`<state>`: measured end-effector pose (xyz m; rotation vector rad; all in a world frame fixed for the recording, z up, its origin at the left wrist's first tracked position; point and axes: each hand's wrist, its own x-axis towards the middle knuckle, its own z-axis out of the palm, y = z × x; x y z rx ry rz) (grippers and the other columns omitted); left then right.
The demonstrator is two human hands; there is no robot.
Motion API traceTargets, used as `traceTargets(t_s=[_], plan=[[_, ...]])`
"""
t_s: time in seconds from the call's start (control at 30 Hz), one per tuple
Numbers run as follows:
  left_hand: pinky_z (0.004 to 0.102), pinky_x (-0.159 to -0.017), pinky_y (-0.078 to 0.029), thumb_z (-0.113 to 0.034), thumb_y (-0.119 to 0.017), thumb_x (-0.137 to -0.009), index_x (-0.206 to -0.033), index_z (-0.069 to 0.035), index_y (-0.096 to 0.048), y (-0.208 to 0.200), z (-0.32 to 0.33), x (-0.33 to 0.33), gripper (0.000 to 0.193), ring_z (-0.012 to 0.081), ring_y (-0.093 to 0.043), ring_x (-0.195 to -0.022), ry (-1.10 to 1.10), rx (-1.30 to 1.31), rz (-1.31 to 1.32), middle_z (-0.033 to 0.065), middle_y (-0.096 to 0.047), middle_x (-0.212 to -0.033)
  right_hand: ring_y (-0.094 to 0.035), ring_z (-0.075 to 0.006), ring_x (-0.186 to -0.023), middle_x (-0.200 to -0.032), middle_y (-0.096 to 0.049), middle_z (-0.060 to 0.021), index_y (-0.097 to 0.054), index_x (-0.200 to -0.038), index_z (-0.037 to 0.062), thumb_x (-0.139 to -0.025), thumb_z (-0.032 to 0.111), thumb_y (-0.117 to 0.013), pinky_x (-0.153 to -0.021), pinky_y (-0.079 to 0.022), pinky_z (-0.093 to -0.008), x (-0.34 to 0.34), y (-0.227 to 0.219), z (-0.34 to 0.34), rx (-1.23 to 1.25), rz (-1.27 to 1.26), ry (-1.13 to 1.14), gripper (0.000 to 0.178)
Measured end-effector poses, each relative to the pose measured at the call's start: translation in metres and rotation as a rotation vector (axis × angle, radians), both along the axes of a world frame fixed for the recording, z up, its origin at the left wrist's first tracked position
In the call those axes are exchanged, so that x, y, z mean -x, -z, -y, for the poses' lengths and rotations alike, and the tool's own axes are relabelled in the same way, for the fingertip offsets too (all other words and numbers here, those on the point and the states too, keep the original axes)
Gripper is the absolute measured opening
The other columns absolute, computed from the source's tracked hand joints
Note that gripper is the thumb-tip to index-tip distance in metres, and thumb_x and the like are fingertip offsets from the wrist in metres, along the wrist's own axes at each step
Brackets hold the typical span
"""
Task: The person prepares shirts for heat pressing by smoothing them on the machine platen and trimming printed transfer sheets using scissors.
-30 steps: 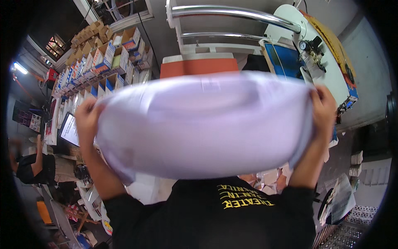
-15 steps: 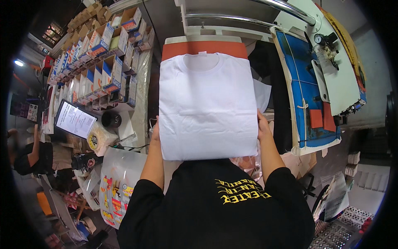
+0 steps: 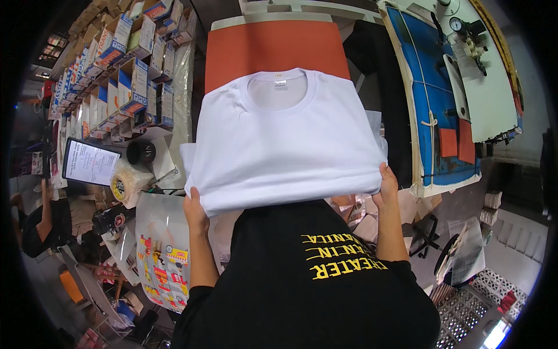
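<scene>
A white T-shirt (image 3: 285, 139) is stretched between my two hands, its round collar at the far end and its near edge hanging in a fold close to my chest. At the near left corner, my left hand (image 3: 196, 210) is closed on the cloth. My right hand (image 3: 386, 187) grips the near right side, fingers partly hidden by the fabric. Beyond the collar lies a flat orange-red board (image 3: 276, 49), with the shirt covering its near part.
Rows of cardboard boxes (image 3: 132, 87) line the left, near a clipboard (image 3: 91, 161), a black mug (image 3: 140, 152) and a tape roll (image 3: 123, 185). A blue padded press bed (image 3: 427, 104) with a pressure gauge (image 3: 455, 24) stands right. Another person's arm (image 3: 45, 212) shows far left.
The shirt has come nearer and spread wider, its collar opening more and its near edge folding. Both hands moved outward and more of the orange-red board shows.
</scene>
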<state>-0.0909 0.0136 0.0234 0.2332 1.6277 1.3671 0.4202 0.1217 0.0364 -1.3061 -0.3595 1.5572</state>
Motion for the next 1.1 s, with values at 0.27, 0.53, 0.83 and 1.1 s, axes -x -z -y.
traceTargets(t_s=[0.27,0.53,0.83,1.1], plan=[[0.0333,-0.085,-0.051,-0.029,-0.053,-0.101,-0.121,0.003,-0.058,0.061,0.029,0.038,0.038,0.0196,-0.061,-0.098,0.176,0.184,-0.417,0.0124,-0.064,-0.107,-0.068,-0.0315,-0.089,-0.1,-0.069,-0.0189,-0.068,-0.102,0.001,-0.086,0.014,-0.067,-0.08,-0.053,-0.0395,0.016,-0.039,0.017,-0.378,1.533,-0.249,0.021],[0.0312,-0.086,-0.051,-0.016,-0.06,-0.096,-0.113,0.005,-0.062,0.009,-0.041,0.022,0.028,0.019,-0.063,-0.096,0.407,0.032,-0.824,0.0123,-0.066,-0.107,-0.057,-0.0366,-0.114,-0.125,-0.062,-0.0159,-0.054,-0.134,0.0127,-0.094,0.031,-0.056,-0.096,-0.042,-0.0525,-0.09,-0.138,-0.08,0.054,2.022,0.176,0.045],[0.0324,-0.086,-0.051,-0.009,-0.062,-0.09,-0.105,0.003,-0.066,-0.036,-0.069,0.009,0.019,0.0229,-0.065,-0.095,0.333,-0.103,-0.908,0.014,-0.067,-0.102,-0.058,-0.0337,-0.117,-0.125,-0.06,-0.0219,-0.051,-0.131,-0.0025,-0.069,0.032,-0.087,-0.101,-0.044,-0.0393,-0.149,-0.135,-0.077,0.108,1.706,0.277,0.08],[0.0346,-0.092,-0.049,-0.005,-0.066,-0.086,-0.106,0.002,-0.066,-0.146,-0.132,-0.098,0.022,0.0278,-0.064,-0.103,0.595,-0.627,-0.92,0.0171,-0.064,-0.116,-0.059,-0.0165,-0.087,-0.096,-0.064,-0.0077,-0.062,-0.102,0.0026,-0.084,0.015,-0.075,-0.08,-0.048,-0.0301,0.088,-0.119,-0.059,-0.428,0.941,-0.155,0.025]])
